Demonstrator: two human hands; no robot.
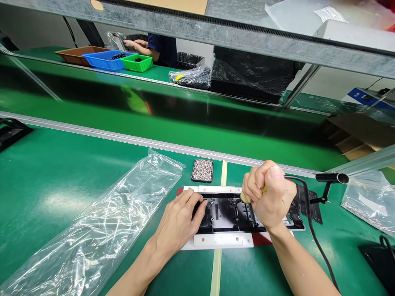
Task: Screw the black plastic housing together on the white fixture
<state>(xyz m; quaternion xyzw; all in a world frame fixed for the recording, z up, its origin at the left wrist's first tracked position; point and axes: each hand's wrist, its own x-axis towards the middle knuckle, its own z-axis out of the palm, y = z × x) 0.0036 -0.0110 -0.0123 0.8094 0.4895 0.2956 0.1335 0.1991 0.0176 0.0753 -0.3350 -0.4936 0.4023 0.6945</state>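
A black plastic housing (220, 211) lies in a white fixture (224, 240) on the green table. My right hand (269, 193) is wrapped round the yellow handle of a soldering iron (245, 198), its tip end pointing down-left at the inside of the housing. A black cable runs from behind that hand. At the housing's left end rests my left hand (182, 218), fingers curled over its edge; what its fingertips hold, if anything, is hidden. Just behind the fixture sits a small black tray (202, 171) full of small metal pieces.
Clear plastic wrapping (117, 218) covers the left front. A black holder (331, 179) and a bag of small parts (368, 201) stand at the right. Beyond the divider, a person's hands (137, 44) work near blue (106, 61) and green (137, 63) bins.
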